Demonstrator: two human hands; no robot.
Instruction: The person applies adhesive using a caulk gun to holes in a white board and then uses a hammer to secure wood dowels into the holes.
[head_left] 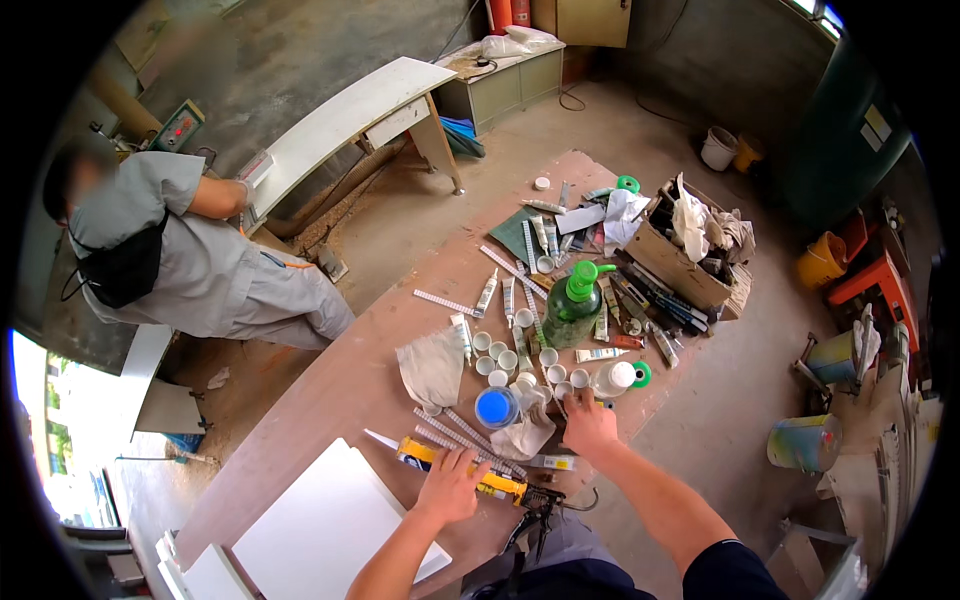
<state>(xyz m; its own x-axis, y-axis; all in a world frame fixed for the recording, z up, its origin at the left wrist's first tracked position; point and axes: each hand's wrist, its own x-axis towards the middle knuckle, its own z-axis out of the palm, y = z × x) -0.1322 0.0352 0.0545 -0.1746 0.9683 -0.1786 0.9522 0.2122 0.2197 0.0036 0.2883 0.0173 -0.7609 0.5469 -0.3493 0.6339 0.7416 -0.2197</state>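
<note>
While the left hand (452, 487) clasps, the right hand (588, 425) rests near clutter

With its white tapered nozzle (382, 441) pointing up and left, as the left fingers curl snugly round its barrel, the black-framed caulking gun with a yellow cartridge (500, 487) lies along the near side of the brown tabletop (360, 380). Its handle seems to overhang the edge, so a slackened hold could let that end tip off. A leaking nozzle might smear the flat white rectangular panel (320, 530) beside it. Farther right, the other hand's fingers bend partway beside a squat white plastic bottle (612, 378); whether they hold anything, I cannot tell. A careless sweep there could topple the bottle or the small round white cups (507, 360).
</note>
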